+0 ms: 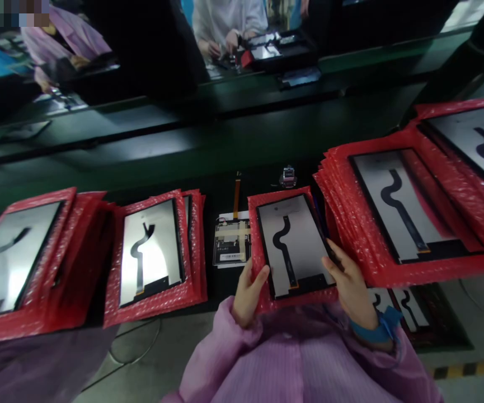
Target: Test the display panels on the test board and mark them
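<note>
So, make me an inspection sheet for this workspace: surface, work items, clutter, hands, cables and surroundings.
Surface: dark bench, largely covered.
Work items: screen panel lying on red wrap; stacked panels on both sides.
Clutter: open device with tape, left of the held panel; small gadget beyond it.
Grip: left hand on the wrap's left edge; right hand on the panel's right edge.
Cables: orange ribbon extending from the device; thin cables below the bench.
Surroundings: two co-workers opposite; striped floor tape at lower right.
</note>
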The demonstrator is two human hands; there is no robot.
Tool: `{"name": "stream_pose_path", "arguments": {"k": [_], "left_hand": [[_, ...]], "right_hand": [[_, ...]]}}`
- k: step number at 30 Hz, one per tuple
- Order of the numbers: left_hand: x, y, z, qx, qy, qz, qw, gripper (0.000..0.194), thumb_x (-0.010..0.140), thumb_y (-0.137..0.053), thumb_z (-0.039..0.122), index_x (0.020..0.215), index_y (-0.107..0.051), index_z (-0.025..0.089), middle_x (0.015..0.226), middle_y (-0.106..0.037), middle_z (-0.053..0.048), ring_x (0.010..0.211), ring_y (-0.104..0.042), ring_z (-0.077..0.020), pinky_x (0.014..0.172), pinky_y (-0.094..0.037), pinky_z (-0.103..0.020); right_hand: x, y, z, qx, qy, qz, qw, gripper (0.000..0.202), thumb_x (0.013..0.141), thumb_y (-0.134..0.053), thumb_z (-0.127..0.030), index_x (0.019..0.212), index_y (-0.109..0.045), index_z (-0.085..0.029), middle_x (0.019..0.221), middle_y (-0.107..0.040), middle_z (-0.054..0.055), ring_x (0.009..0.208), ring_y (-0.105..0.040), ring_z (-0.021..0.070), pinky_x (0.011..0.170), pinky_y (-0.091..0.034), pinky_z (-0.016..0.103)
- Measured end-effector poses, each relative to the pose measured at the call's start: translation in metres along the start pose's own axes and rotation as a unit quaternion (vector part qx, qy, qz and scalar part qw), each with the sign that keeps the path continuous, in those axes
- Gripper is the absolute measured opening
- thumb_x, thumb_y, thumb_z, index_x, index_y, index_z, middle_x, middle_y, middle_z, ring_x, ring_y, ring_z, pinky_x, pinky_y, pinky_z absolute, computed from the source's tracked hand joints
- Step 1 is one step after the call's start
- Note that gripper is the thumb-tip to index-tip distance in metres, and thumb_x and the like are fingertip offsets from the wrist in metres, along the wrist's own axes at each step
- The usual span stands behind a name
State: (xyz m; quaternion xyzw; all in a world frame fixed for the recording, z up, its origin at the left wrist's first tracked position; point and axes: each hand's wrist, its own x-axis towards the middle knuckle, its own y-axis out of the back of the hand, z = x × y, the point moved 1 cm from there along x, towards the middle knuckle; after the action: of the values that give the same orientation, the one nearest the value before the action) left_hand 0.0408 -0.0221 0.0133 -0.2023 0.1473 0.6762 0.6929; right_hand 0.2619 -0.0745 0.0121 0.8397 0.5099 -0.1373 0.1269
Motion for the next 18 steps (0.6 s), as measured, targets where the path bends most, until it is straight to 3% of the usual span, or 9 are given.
{"name": "stream_pose_path", "arguments": {"k": [2, 4, 6, 8, 11, 18], "left_hand": [[0.004, 0.016, -0.001, 0.154, -0.176, 0.061, 0.970, 0.038, 0.087, -0.068, 0.045, 0.113, -0.065, 0.019, 0.107, -0.071, -0.009, 0.100, -0.069, -0.0228, 0.090, -0.058, -0.037], [0.010, 0.034, -0.002, 0.310, -0.303, 0.130, 0.892, 0.037, 0.092, -0.061, 0.044, 0.115, -0.066, 0.017, 0.119, -0.067, -0.015, 0.114, -0.065, -0.0278, 0.101, -0.053, -0.046], [0.019, 0.047, -0.005, 0.424, -0.358, 0.160, 0.816, 0.049, 0.093, -0.060, 0.047, 0.128, -0.061, 0.014, 0.140, -0.055, -0.021, 0.137, -0.048, -0.0360, 0.113, -0.042, -0.055], [0.027, 0.054, -0.009, 0.496, -0.356, 0.154, 0.777, 0.069, 0.093, -0.059, 0.053, 0.146, -0.045, 0.011, 0.157, -0.034, -0.026, 0.151, -0.026, -0.0408, 0.117, -0.032, -0.062], [0.032, 0.055, -0.016, 0.542, -0.326, 0.151, 0.760, 0.083, 0.093, -0.053, 0.061, 0.155, -0.029, 0.012, 0.162, -0.025, -0.029, 0.153, -0.021, -0.0423, 0.116, -0.031, -0.066], [0.029, 0.047, -0.013, 0.500, -0.298, 0.183, 0.792, 0.092, 0.091, -0.055, 0.062, 0.159, -0.019, 0.012, 0.163, -0.016, -0.032, 0.152, -0.020, -0.0444, 0.114, -0.033, -0.066]], "right_hand": [[0.003, -0.001, 0.000, -0.007, 0.012, -0.011, 1.000, 0.067, 0.086, -0.064, -0.057, 0.145, -0.053, -0.027, 0.149, -0.055, 0.006, 0.138, -0.052, 0.0267, 0.118, -0.039, 0.051], [0.007, 0.000, 0.000, -0.034, 0.024, -0.017, 0.999, 0.066, 0.086, -0.065, -0.056, 0.144, -0.054, -0.026, 0.150, -0.054, 0.006, 0.140, -0.050, 0.0272, 0.121, -0.036, 0.053], [0.010, 0.001, 0.000, -0.057, 0.040, -0.023, 0.997, 0.065, 0.086, -0.065, -0.055, 0.143, -0.055, -0.026, 0.151, -0.053, 0.006, 0.141, -0.049, 0.0276, 0.121, -0.035, 0.053], [0.013, 0.002, 0.002, -0.068, 0.052, -0.027, 0.996, 0.065, 0.087, -0.064, -0.055, 0.144, -0.054, -0.026, 0.150, -0.054, 0.006, 0.141, -0.048, 0.0281, 0.120, -0.037, 0.054], [0.015, 0.004, 0.005, -0.076, 0.055, -0.025, 0.995, 0.065, 0.087, -0.065, -0.054, 0.144, -0.053, -0.027, 0.148, -0.056, 0.005, 0.141, -0.048, 0.0290, 0.118, -0.039, 0.055], [0.000, 0.001, -0.005, -0.082, 0.055, 0.018, 0.995, 0.059, 0.089, -0.061, -0.053, 0.143, -0.056, -0.028, 0.146, -0.058, 0.004, 0.139, -0.051, 0.0290, 0.118, -0.038, 0.054]]}}
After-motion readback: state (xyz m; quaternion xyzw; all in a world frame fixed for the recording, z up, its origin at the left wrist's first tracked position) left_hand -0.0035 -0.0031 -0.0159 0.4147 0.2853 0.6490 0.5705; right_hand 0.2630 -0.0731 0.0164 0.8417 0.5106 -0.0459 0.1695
